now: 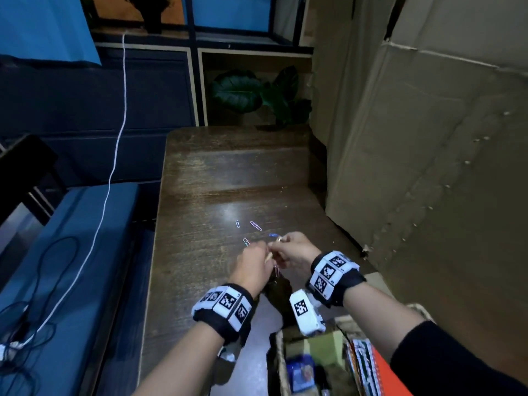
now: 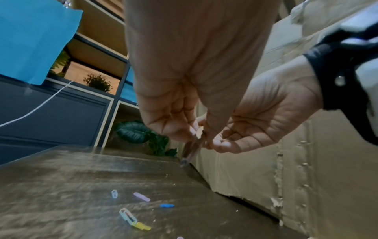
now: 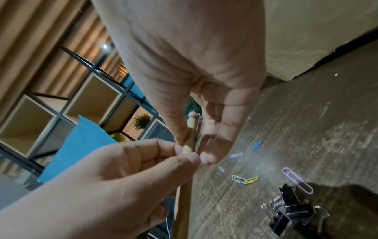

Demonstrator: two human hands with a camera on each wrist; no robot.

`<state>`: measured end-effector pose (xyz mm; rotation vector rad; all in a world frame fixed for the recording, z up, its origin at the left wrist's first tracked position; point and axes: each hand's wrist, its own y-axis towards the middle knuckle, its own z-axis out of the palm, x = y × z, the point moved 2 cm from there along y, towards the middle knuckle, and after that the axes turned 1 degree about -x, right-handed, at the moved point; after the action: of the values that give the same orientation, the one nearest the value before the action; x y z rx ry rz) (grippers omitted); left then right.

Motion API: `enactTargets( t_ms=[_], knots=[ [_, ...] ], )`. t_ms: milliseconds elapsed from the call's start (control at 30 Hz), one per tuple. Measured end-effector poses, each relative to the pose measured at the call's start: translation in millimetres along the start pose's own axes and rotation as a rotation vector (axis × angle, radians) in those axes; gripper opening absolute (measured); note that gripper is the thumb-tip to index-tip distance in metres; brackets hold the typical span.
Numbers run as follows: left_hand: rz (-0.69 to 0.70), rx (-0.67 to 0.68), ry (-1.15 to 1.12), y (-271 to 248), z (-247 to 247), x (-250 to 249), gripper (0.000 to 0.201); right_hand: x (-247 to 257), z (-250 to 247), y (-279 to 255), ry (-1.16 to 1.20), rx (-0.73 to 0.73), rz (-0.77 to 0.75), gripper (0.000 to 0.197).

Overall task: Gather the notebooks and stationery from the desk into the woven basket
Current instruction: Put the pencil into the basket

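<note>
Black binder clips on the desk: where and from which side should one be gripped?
Come from above and pinch one clip's black body across its flat faces. The binder clips lie heaped on the desk, and their splayed wire handles would likely pivot or slip.

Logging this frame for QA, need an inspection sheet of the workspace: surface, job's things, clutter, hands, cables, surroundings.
Surface: dark wooden desk, worn, with glare near the middle.
Job's things: coloured paper clips loose on the desk; black binder clips by the near edge; a pen held in both hands; woven basket at near right, holding an orange notebook and a blue box.
Clutter: nothing seen.
Hands: left hand and right hand both pinch the pen above the desk.
Cables: white cord hanging at left; dark cables on the blue bench.
Surroundings: cardboard sheet at right; shelving and a leafy plant behind.
</note>
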<state>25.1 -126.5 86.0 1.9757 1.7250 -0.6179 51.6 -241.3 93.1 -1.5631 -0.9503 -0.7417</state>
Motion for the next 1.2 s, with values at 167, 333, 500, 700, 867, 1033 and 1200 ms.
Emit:
enactTargets(
  t_ms=[167, 333, 500, 700, 867, 1033, 1200],
  knots=[
    [0.122, -0.019, -0.110, -30.5, -4.8, -29.4, 0.011, -7.0, -33.7, -47.0, 0.057, 0.061, -0.099, 0.025],
    [0.223, 0.051, -0.152, -67.3, 13.2, -58.2, 0.013, -38.7, -69.1, -93.1, 0.105, 0.075, -0.090, 0.022],
    [0.219, 0.253, -0.037, -90.6, 34.1, -69.1, 0.021, -92.3, -93.1, -115.7, -0.183, 0.015, 0.034, 0.017],
    [0.191, 0.295, -0.011, -109.5, 36.6, -66.6, 0.020, -137.6, -86.5, -137.9, -0.615, 0.172, 0.242, 0.013],
    [0.182, 0.268, 0.005, -116.4, 31.3, -60.2, 0.019, -151.8, -73.9, -136.3, -0.899, 0.176, 0.254, 0.035],
    [0.164, 0.236, 0.019, -122.2, 23.8, -47.2, 0.021, -159.0, -61.8, -131.2, -1.064, 0.159, 0.286, 0.032],
    [0.140, 0.229, 0.022, -127.3, 18.3, -31.8, 0.023, -163.4, -54.2, -124.7, -1.133, 0.114, 0.258, 0.017]
  ],
)
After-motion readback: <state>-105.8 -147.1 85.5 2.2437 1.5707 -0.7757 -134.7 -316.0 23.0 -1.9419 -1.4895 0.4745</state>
